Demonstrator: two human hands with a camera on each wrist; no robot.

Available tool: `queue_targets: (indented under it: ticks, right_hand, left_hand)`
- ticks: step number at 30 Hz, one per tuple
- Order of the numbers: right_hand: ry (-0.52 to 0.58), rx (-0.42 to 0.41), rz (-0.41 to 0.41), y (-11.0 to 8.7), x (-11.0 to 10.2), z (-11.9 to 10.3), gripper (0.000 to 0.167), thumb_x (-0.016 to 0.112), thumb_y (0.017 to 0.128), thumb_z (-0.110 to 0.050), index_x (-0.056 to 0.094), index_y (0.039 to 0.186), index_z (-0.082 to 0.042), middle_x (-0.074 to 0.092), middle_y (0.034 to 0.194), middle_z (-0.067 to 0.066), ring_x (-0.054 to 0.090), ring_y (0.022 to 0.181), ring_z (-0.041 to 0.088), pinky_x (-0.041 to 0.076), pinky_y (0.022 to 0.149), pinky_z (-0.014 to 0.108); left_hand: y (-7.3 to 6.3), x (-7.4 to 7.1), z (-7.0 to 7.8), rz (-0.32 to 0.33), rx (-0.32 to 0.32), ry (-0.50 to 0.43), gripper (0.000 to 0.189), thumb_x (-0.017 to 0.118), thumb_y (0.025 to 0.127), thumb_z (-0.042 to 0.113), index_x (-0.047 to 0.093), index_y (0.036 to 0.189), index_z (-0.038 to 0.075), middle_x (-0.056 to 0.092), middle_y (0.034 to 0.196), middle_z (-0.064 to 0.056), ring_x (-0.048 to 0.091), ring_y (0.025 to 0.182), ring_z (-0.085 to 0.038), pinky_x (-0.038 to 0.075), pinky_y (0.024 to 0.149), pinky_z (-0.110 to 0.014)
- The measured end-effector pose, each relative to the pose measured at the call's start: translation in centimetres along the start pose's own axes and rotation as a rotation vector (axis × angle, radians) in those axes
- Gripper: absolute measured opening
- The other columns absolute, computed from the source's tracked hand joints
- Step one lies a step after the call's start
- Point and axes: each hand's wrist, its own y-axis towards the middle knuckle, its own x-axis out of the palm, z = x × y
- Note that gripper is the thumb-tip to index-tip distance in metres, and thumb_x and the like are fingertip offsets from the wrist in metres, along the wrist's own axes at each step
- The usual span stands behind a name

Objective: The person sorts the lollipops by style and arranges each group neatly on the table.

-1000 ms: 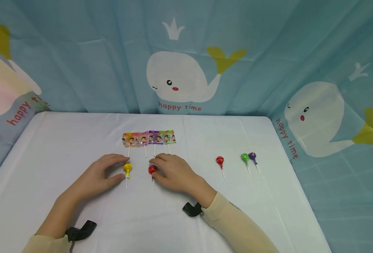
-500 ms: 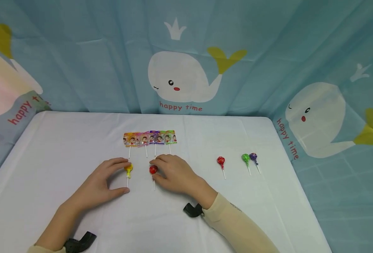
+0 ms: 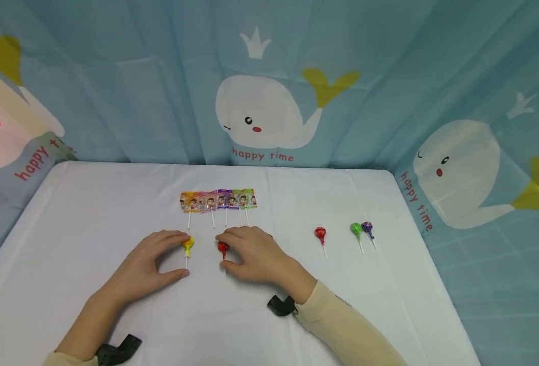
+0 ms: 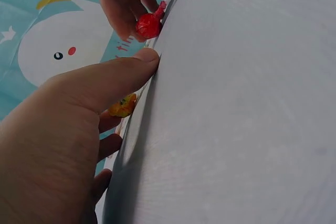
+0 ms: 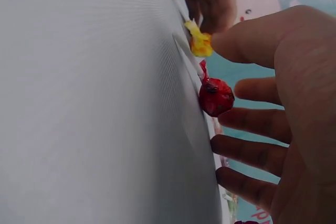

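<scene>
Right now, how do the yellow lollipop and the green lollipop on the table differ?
Place: the yellow lollipop lies at the left grip; the green lollipop lies well to the right, close beside the purple lollipop.
Angle: in the head view, the yellow lollipop's stick points nearly straight down, while the green lollipop's slants rightward.
Both have round, wrapped heads and white sticks.

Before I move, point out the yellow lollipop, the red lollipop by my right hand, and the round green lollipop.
Yellow lollipop (image 3: 188,244): head view, on its wrapped ball.
Red lollipop (image 5: 216,98): right wrist view, on its wrapped ball.
Round green lollipop (image 3: 355,228): head view, on its wrapped ball.
</scene>
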Motion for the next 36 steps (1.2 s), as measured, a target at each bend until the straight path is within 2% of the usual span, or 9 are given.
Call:
queue_targets:
  ticks: [6, 10, 17, 24, 36]
  right_hand:
    - [-0.002, -0.001, -0.040, -0.53, 0.27, -0.06, 0.068, 0.080, 0.095, -0.050, 0.062, 0.153, -0.021, 0.062, 0.152, -0.005, 0.058, 0.139, 0.014, 0.049, 0.113, 0.041]
    - [-0.009, -0.019, -0.050, -0.79, 0.30, 0.01, 0.073, 0.084, 0.093, -0.053, 0.061, 0.155, -0.022, 0.060, 0.153, -0.005, 0.056, 0.141, 0.013, 0.048, 0.113, 0.041]
    - [-0.030, -0.028, -0.047, -0.93, 0.30, 0.16, 0.070, 0.083, 0.094, -0.052, 0.062, 0.153, -0.021, 0.060, 0.153, -0.002, 0.055, 0.142, 0.015, 0.046, 0.117, 0.041]
    - [-0.058, -0.032, -0.039, -0.81, 0.35, 0.09, 0.071, 0.082, 0.095, -0.054, 0.062, 0.153, -0.021, 0.061, 0.153, -0.003, 0.055, 0.142, 0.015, 0.045, 0.117, 0.040]
    - [-0.135, -0.064, -0.029, -0.76, 0.43, -0.33, 0.068, 0.076, 0.097, -0.053, 0.061, 0.154, -0.019, 0.061, 0.152, -0.002, 0.055, 0.142, 0.015, 0.045, 0.116, 0.039]
  left_hand:
    - [-0.42, 0.21, -0.44, 0.010, 0.009, -0.013, 0.081, 0.105, 0.073, 0.029, 0.069, 0.146, 0.025, 0.066, 0.146, 0.007, 0.055, 0.140, -0.028, 0.017, 0.123, -0.015]
    - [-0.54, 0.32, -0.56, 0.012, 0.019, -0.018, 0.083, 0.105, 0.073, 0.029, 0.069, 0.147, 0.025, 0.065, 0.149, 0.008, 0.055, 0.140, -0.026, 0.017, 0.122, -0.013]
    - [-0.38, 0.25, -0.57, 0.013, 0.032, -0.019, 0.083, 0.104, 0.074, 0.030, 0.068, 0.149, 0.024, 0.065, 0.150, 0.005, 0.055, 0.141, -0.028, 0.017, 0.126, -0.018]
    - [-0.30, 0.29, -0.78, 0.017, 0.039, -0.023, 0.082, 0.103, 0.075, 0.032, 0.068, 0.149, 0.024, 0.067, 0.148, 0.003, 0.056, 0.140, -0.028, 0.017, 0.126, -0.018]
    - [-0.24, 0.18, -0.69, 0.050, 0.103, -0.019, 0.083, 0.104, 0.073, 0.030, 0.070, 0.148, 0.022, 0.068, 0.148, 0.002, 0.059, 0.137, -0.029, 0.020, 0.127, -0.021]
